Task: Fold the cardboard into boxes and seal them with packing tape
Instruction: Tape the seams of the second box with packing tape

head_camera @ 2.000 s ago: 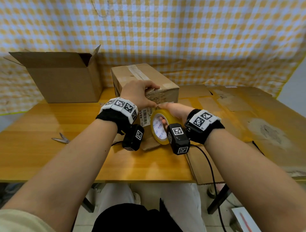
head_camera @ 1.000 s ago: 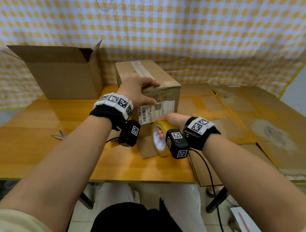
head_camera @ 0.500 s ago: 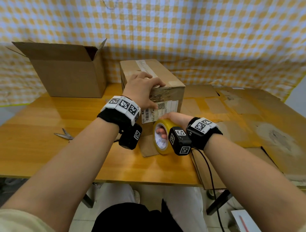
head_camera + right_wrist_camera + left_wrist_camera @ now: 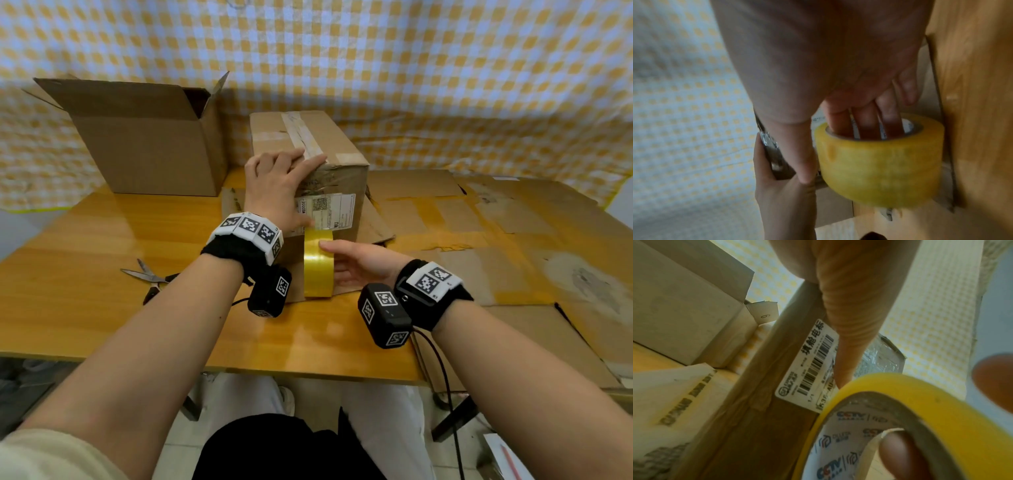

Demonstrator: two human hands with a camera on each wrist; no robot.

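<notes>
your left hand (image 4: 277, 186) lies flat, fingers straight, on the closed cardboard box (image 4: 322, 164) on the table (image 4: 85, 246). your right hand (image 4: 359, 262) grips the yellow tape roll (image 4: 318, 263), fingers through its core, against the box's labelled front.

Yellow-checked cloth backdrop (image 4: 411, 68); glossy wooden table (image 4: 85, 257); pale tiled floor (image 4: 178, 442)
</notes>
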